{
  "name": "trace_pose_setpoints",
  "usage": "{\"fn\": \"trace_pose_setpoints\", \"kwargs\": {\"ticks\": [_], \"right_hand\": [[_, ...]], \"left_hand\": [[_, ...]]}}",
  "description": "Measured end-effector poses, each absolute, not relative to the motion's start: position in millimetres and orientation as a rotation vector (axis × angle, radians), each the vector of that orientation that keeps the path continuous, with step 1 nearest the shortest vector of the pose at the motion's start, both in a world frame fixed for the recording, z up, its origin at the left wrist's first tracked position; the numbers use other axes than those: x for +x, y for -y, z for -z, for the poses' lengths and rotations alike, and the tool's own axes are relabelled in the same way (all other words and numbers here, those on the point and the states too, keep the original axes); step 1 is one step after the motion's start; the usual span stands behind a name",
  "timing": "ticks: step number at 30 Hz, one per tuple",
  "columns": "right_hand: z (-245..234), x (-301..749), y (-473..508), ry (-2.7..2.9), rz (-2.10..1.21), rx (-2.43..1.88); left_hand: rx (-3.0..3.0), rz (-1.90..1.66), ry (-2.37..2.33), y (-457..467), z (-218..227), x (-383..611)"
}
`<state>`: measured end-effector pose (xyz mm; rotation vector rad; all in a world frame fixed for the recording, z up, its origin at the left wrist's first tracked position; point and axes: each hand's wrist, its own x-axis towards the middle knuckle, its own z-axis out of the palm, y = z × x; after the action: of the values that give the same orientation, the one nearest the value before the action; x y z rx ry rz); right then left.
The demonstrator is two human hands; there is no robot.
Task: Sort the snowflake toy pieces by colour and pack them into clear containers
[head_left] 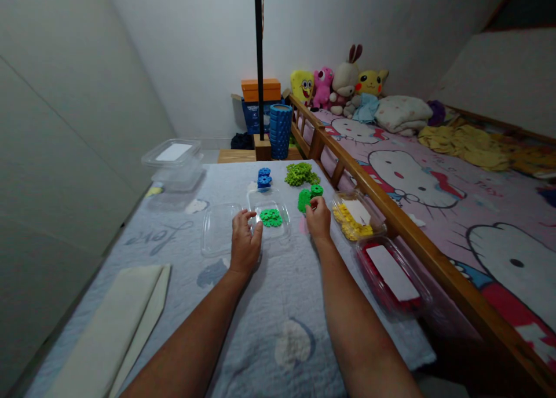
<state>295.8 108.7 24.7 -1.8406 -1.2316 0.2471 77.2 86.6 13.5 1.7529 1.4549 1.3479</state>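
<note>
My left hand (246, 240) rests over the left side of a clear plastic tub, its fingers apart and holding nothing. Inside the open clear tub (284, 229) lie several flat green notched discs (271, 217). My right hand (319, 217) is closed at a stack of green notched discs (304, 201), with thumb and fingertips pinched on its near right side; exactly how many discs it grips is hidden. Another green stack (317, 190) stands just behind that hand. A clear lid (219, 230) lies left of the tub, partly behind my left hand.
Behind are blue discs (264, 179) and a lime-green pile (300, 174). On the right, lidded boxes hold yellow pieces (351, 223) and red ones (377, 270), near a wooden bed rail (369, 178). Stacked clear boxes (176, 169) and folded cloth (117, 322) are at left.
</note>
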Motion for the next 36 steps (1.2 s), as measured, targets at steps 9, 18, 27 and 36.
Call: {"fn": "trace_pose_setpoints", "kwargs": {"ticks": [9,18,27,36], "right_hand": [[-51.3,265.7,-108.8,1.504,-0.377,-1.432],[-27.5,288.4,-122.8,1.413,-0.197,-1.529],[5.2,306.7,-123.8,1.557,0.053,-1.901],[6.0,302.8,-125.8,1.462,0.029,-1.97]], "left_hand": [[1.708,-1.384,-1.418,-83.2,-18.1,82.7],[1.681,-1.344,-1.48,-81.9,-15.5,83.4],[1.618,-1.313,-1.371,-81.9,-12.6,85.4],[1.677,-1.31,-1.391,-80.9,-15.1,85.1]]}}
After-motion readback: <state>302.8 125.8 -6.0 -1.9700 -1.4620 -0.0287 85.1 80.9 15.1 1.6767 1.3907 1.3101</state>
